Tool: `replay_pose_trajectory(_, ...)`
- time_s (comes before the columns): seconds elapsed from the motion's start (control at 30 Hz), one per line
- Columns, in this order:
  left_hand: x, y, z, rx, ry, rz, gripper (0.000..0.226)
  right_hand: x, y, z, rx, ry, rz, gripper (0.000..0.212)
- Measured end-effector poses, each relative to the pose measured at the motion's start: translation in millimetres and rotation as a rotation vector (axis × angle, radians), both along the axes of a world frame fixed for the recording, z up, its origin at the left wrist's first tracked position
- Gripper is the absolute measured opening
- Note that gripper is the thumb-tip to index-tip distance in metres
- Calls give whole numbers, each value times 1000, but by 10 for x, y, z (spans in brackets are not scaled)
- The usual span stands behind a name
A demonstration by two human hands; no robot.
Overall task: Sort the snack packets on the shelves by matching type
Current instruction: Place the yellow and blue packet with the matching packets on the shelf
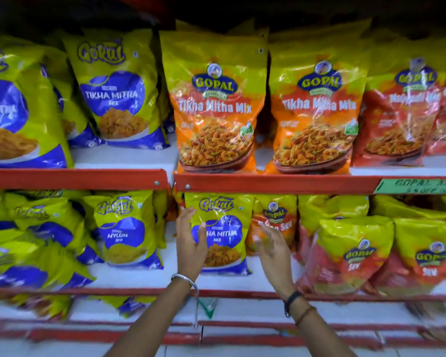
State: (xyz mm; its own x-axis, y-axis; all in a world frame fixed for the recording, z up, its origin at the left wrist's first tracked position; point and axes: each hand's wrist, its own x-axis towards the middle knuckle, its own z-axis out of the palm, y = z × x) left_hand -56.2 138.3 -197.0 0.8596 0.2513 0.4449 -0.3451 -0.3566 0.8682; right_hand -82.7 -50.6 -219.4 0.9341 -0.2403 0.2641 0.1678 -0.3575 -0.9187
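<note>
Left hand (191, 244) and right hand (273, 253) are shown bare; 1 silver bangle (184, 279) is worn just above the red shelf rail (88, 291), 1 black band (291, 301) over it, 1 brown thread (305, 315) just below

The left hand (191, 244) holds the Gokul packet (223, 225), right hand (271, 249) spread beside.

Place: a grocery shop, snack aisle.
Shelving: tiered white shelf boards (124, 157) with red metal front rails (268, 183).
Stock: rows of identical glossy yellow-and-blue Gokul packets (119, 91) left, yellow-and-orange Gopal packets (214, 104) right, faces outward.
Signage: green handwritten offer tag (420, 186) on the far-right rail, naming Gopal.
</note>
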Motion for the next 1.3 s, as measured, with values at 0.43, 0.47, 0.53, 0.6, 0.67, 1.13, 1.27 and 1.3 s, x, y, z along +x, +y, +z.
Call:
replay_pose_trajectory(0.43,355,502,-788,-7,585,-318,57,495,197,-701,193,360,264,60)
replay_pose_trajectory(0.47,349,507,-767,-16,584,-314,53,482,206,-681,195,351,254,59)
replay_pose_trajectory(0.53,282,532,-700,-35,558,-326,51,396,235,-667,208,342,231,57)
replay_pose_trajectory(0.6,176,563,-670,-65,529,-367,56,267,255,-642,232,339,202,58)
replay_pose_trajectory(0.67,45,628,-689,-102,521,-397,53,100,307,-602,255,345,166,59)
replay_pose_trajectory(1.13,-562,1464,381,-223,330,-389,40,-531,1033,606,251,79,209,52)
replay_pose_trajectory(1.27,-567,1656,959,-255,218,-402,34,-470,1242,1209,257,-37,253,39)
replay_pose_trajectory(1.3,-563,1689,1076,-273,202,-398,34,-462,1293,1340,279,-55,271,37)
